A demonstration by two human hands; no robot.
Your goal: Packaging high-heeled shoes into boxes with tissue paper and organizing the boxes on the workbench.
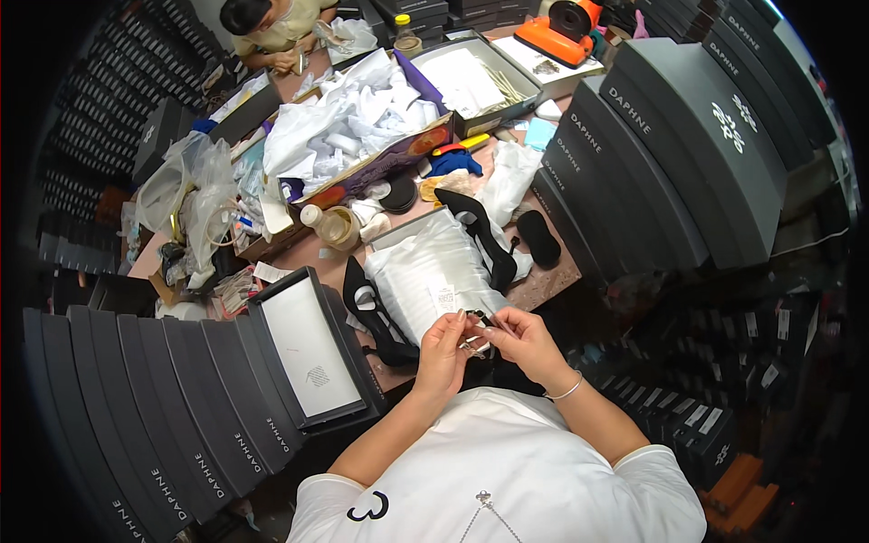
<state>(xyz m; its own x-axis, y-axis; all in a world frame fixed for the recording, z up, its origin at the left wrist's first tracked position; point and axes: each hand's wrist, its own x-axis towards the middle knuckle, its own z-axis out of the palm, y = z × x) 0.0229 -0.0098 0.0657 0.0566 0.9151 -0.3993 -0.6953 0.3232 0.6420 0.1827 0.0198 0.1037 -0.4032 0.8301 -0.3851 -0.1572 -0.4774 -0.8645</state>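
My left hand [441, 355] and my right hand [536, 346] meet close to my body, fingers pinched on a small black piece with shiny metal bits [474, 344]. It looks like a strap with a buckle, but the fingers cover most of it. Just beyond them, white tissue paper [412, 271] fills an open box, with a small white printed tag [444, 299] on it. One black high-heeled shoe [369, 312] lies along the left side of the paper. Another black heel [494, 258] lies along the right side, tilted, with its heel outward.
A dark box lid [303, 348] lies open at left beside a row of dark shoeboxes [186, 398]. Tall box stacks [625, 172] stand at right. Beyond are a jar [335, 228], a carton of crumpled paper [380, 154], an orange device [561, 36] and a co-worker [281, 32].
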